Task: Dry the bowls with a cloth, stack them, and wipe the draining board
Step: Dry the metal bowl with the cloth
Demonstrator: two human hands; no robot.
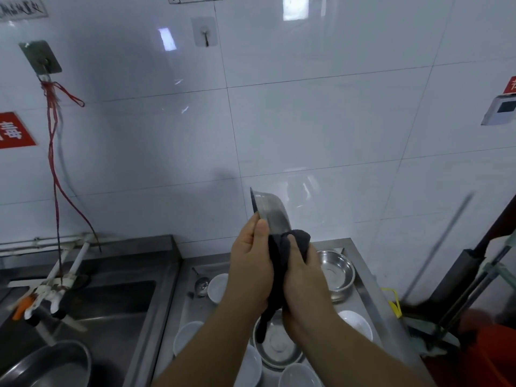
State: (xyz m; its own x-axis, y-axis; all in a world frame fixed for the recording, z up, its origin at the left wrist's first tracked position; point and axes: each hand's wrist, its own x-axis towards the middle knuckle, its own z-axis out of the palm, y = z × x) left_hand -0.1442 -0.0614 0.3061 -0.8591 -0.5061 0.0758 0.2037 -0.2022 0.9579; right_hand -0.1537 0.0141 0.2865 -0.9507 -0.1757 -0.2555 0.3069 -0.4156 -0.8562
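I see a steel bowl [269,212] held up in front of the white tiled wall [335,121], well above the draining board [371,291]. It stands on edge: its rim runs nearly vertical, top leaning slightly left, with the open mouth facing left and the rounded outside facing right. My left hand [251,263] grips the bowl's lower rim, thumb pressed on the outer side and fingers hidden behind. My right hand [303,277] clutches a dark cloth [282,263], fingers curled around it, and presses the bunched cloth against the lower right of the bowl's outside. A tail of the cloth hangs down between my wrists.

Below on the draining board, a second steel bowl [336,270] sits upright at the far right. A shallow steel dish [276,347] lies under my forearms. White bowls [217,287] stand around it: one at the far left, one at the near left, one to the right, others at the lower edge. A small ladle [201,284] lies just beside the far-left white bowl. To the left is the sink [111,300], with a steel basin [53,364] at its near corner.
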